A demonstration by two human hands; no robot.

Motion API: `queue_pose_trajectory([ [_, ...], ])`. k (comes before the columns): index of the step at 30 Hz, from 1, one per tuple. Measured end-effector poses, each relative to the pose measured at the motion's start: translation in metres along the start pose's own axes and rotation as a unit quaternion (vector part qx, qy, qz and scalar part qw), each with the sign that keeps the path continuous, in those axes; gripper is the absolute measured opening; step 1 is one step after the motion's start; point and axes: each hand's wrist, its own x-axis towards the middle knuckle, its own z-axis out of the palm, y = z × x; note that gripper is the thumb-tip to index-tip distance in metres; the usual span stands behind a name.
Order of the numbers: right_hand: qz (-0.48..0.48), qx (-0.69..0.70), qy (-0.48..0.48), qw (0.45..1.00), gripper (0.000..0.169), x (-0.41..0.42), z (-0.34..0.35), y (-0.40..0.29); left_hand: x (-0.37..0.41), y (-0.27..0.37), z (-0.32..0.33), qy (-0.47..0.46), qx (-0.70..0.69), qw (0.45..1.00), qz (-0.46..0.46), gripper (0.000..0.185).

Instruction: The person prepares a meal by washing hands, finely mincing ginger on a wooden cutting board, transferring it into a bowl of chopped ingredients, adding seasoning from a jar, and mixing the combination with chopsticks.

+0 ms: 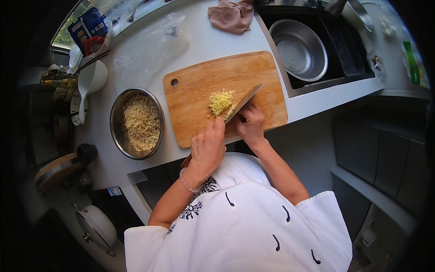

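A knife (245,102) slants over the wooden cutting board (190,125), its tip pointing up and right. My left hand (208,144) is closed round its handle, whose reddish-brown end shows beside the wrist. My right hand (250,123) is at the lower right side of the blade with curled fingers; whether they grip the blade is hidden. Finely chopped pale yellow bits, perhaps ginger or garlic, lie in a small heap (221,101) left of the knife, and more bits line the blade. Left of the board stands a steel bowl (115,137) of shredded or crumbled pale food (142,123).
Behind the board lie a clear plastic bag (146,56) and a pink cloth (231,16). A metal basin (299,51) sits in the black sink at the right. A white ladle-like vessel (93,76), chopsticks (94,61) and food packets (89,29) are at the left.
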Motion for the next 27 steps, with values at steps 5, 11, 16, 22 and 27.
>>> queue_pose_trajectory([
  [5, 0.051, 0.036, 0.027, 0.998, 0.007, 0.003, -0.024, -0.005, 0.002, -0.007, 0.004, 0.007, -0.023, 1.000, -0.019, 0.025],
  [11, -0.056, -0.044, -0.024, 0.997, 0.014, -0.003, -0.003, 0.002, 0.003, -0.006, 0.003, 0.023, -0.017, 0.999, -0.016, 0.023],
  [16, -0.034, -0.029, -0.016, 0.999, 0.025, -0.005, 0.002, 0.001, -0.014, -0.001, 0.002, 0.052, 0.047, 0.998, 0.001, 0.020],
  [22, -0.036, -0.040, -0.023, 0.998, 0.033, -0.003, 0.002, 0.003, -0.010, 0.004, 0.004, 0.045, 0.062, 0.997, 0.023, 0.016],
  [27, -0.040, -0.014, -0.003, 0.999, 0.028, 0.002, 0.000, -0.001, -0.014, 0.006, 0.002, 0.041, 0.061, 0.997, 0.012, 0.017],
])
